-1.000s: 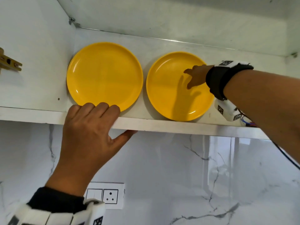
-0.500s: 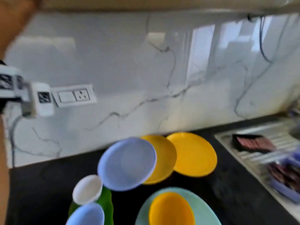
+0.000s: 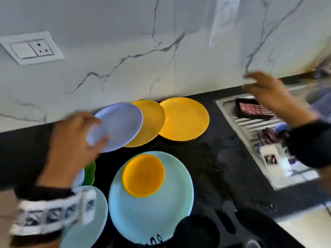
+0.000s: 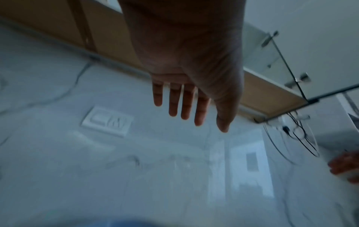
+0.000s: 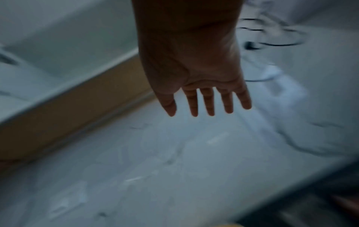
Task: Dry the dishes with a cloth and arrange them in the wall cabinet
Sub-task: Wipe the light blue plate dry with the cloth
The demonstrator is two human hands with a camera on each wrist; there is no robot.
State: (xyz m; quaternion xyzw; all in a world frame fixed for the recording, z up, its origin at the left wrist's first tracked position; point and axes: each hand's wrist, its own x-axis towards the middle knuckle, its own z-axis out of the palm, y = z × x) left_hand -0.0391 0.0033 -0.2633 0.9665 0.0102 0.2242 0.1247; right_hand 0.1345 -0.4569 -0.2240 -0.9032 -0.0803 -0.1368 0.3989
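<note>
Dishes lie on the black counter [image 3: 211,158]: a lavender plate [image 3: 121,126] overlapping a yellow plate [image 3: 150,122], a second yellow plate [image 3: 184,119] beside it, and a large pale blue plate [image 3: 152,208] with a small orange plate [image 3: 143,174] on it. My left hand [image 3: 75,140] hovers with straight fingers over the lavender plate's left edge and holds nothing; its fingers [image 4: 186,104] show spread. My right hand [image 3: 265,90] is empty above the sink's drainboard [image 3: 247,126], fingers [image 5: 207,102] straight. A checked cloth [image 3: 270,136] lies crumpled on the drainboard.
Another pale blue plate [image 3: 86,221], a green dish [image 3: 90,172] and a lavender one [image 3: 78,178] lie under my left wrist. A black tray with a striped item [image 3: 250,110] sits on the drainboard. A socket plate [image 3: 32,47] is on the marble wall. Dark pans [image 3: 223,230] stand at the front.
My view has dropped from the cabinet shelf with two yellow plates to the counter. Both hands have left the shelf and come down empty, left over the lavender plate, right over the drainboard.
</note>
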